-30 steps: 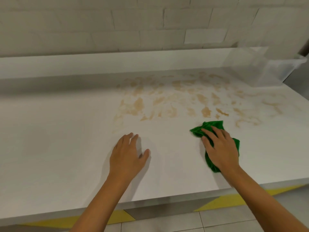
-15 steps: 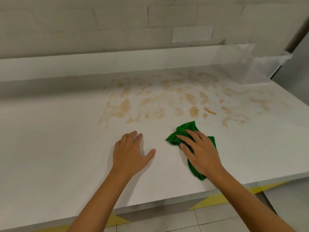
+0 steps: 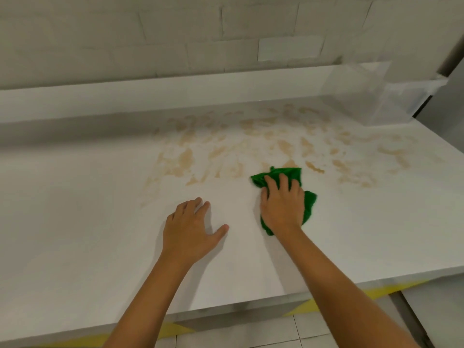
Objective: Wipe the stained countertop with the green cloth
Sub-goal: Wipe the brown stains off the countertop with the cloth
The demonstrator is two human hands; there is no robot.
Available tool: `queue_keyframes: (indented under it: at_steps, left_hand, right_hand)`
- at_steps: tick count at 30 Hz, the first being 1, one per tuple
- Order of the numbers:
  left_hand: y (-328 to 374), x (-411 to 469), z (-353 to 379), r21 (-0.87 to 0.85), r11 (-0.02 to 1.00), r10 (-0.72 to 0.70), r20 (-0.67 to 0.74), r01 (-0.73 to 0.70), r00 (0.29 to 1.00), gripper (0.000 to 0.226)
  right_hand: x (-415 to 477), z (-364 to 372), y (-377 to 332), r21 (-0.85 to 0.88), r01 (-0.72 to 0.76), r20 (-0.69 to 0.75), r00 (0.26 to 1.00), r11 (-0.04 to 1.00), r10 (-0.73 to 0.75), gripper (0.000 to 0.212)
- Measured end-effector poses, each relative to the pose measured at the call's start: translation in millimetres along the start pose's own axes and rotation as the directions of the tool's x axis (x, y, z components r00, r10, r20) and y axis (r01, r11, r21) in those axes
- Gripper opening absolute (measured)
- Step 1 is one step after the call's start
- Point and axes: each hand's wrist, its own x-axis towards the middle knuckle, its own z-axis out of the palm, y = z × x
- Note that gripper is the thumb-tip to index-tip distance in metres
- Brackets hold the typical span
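Note:
A crumpled green cloth [image 3: 288, 175] lies on the white countertop [image 3: 75, 209], at the near edge of a wide patch of brown stains [image 3: 251, 146]. My right hand [image 3: 282, 205] presses flat on the cloth, fingers spread and pointing away from me, covering most of it. My left hand [image 3: 192, 228] rests palm down on bare countertop to the left of the cloth, fingers straight and thumb out. The stains spread from the middle of the counter to the far right, beyond both hands.
A clear plastic bin [image 3: 381, 94] stands at the back right corner against the white brick wall [image 3: 175, 38]. A raised white ledge [image 3: 125, 99] runs along the back. The counter's front edge [image 3: 226, 307] is near my forearms, with tiled floor below.
My right hand has slid the cloth forward to the near edge of the stains. My left hand has stayed flat in place.

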Motion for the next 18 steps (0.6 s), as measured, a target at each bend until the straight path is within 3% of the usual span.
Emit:
queue_keyframes:
  at_steps: [4,7,12,18]
  left_hand:
    - [7.6,4.7,-6.9,0.040,0.999,-0.032,0.005,0.032,0.999,0.069]
    - [20.2,11.3,-6.3,0.021,0.998,-0.052,-0.065,0.053,0.997,0.066]
    - [52.4,17.9,3.5,-0.027,1.000,0.012,-0.099,-0.015,0.995,0.066]
    - [67.8,19.0,15.3,0.039,0.999,0.039,-0.081,-0.036,0.996,0.065]
  right_hand:
    - [-27.6,-8.6,15.2,0.078,0.251,0.054,0.965,0.965,-0.255,0.044]
    - [-32.1,-20.4,61.9,0.080,0.281,0.069,0.956,0.956,-0.286,0.056]
    - [-6.6,-30.7,122.3,0.007,0.067,-0.003,0.998,0.998,-0.067,0.057]
    - [12.4,-20.9,86.0,-0.060,-0.183,-0.074,0.981,0.981,0.178,0.038]
